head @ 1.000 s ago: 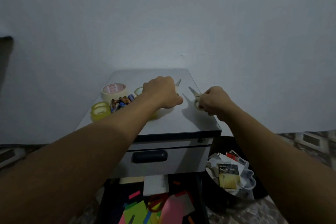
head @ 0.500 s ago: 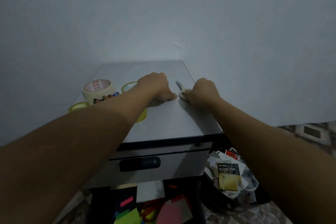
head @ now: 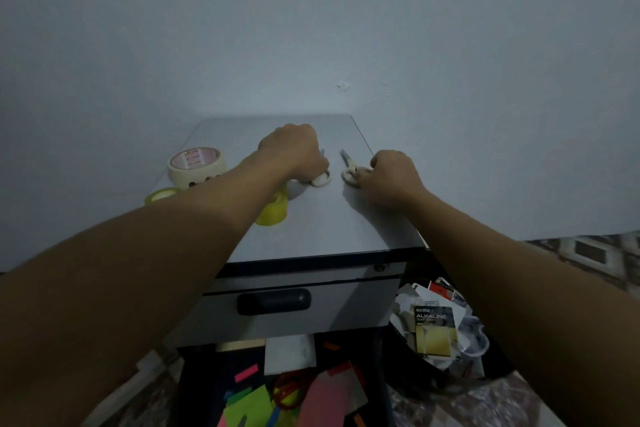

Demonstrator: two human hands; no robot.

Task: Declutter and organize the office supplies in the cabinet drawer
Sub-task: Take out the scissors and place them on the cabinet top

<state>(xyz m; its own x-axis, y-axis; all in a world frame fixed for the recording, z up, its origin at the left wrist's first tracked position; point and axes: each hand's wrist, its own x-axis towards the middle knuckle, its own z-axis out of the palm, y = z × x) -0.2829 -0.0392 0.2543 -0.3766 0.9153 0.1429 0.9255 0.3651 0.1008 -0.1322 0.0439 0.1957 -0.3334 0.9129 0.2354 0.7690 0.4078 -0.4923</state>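
The hands have moved apart since half a second ago, and now there is a gap between the two pairs of scissors.

On the left of the cabinet top (head: 329, 225), a yellow roll (head: 160, 195) sits right at the left edge, just beside the big tape (head: 195, 165). A bump from the left arm could send it down to the floor. A second yellow roll (head: 273, 215) sits partly under that arm. If the arm drags back low, it could sweep this roll off the front.

The left hand (head: 292, 152) has its fingers (head: 313, 172) curled down on the white handle of the left scissors (head: 320, 180). Most of the blades are hidden under the hand, so a finger could get poked if the hand slides forward.

The right hand (head: 393, 177) pinches the handle of the right scissors (head: 348, 166). These lie flat with the blades pointing at the wall. They are near the right edge of the top. A push to the right could tip them over the side, and the bin (head: 498, 366) down there is full of rubbish, so they could get lost in it.

The tips also point toward each other a little. If the hands come together fast, they could knock.
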